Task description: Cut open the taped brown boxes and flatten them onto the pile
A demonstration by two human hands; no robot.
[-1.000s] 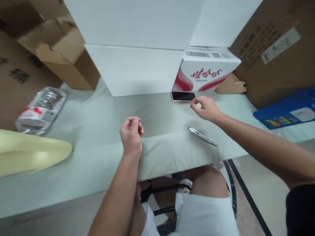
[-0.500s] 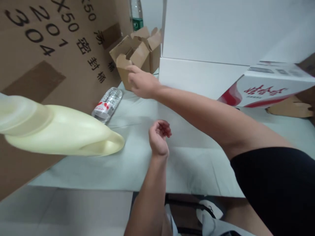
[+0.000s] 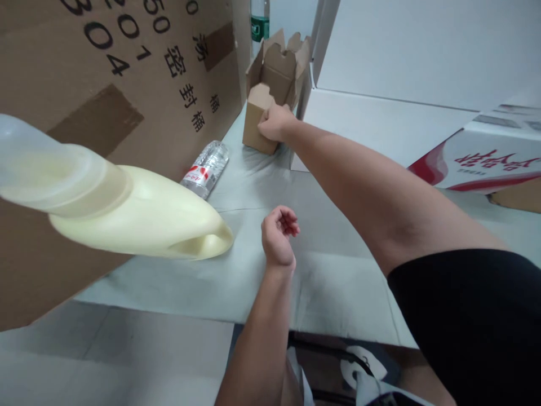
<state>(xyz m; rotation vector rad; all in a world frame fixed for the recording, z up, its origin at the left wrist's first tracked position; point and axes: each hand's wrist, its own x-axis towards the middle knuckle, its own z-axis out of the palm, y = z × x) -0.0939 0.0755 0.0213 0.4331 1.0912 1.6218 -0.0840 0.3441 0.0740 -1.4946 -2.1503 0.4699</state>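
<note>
Out at the back of the table, my right hand (image 3: 278, 122) grips the near wall of a small brown cardboard box (image 3: 258, 115), fingers closed on its upper edge. The box stands upright with its flaps raised, and its inside shows partly. My left hand (image 3: 279, 234) rests by the table's middle, palm up, fingers loosely curled and apart from the thumb, with nothing in it. Left of that hand is a pale yellow bottle (image 3: 169, 217) with a translucent cap, close to the camera. A clear plastic bottle with a red and white label (image 3: 207, 169) lies on its side beyond it.
A large printed carton (image 3: 156, 107) fills the left side. White boxes (image 3: 380, 124) stand at the back right, beside a red and white carton (image 3: 486, 158). A green-labelled bottle (image 3: 259, 25) stands behind the small box. The table (image 3: 338, 282) has a pale cloth cover.
My right hand has turned and pulled the small box round, so its open top now faces me more. The view has shifted left. My left hand keeps its place.
</note>
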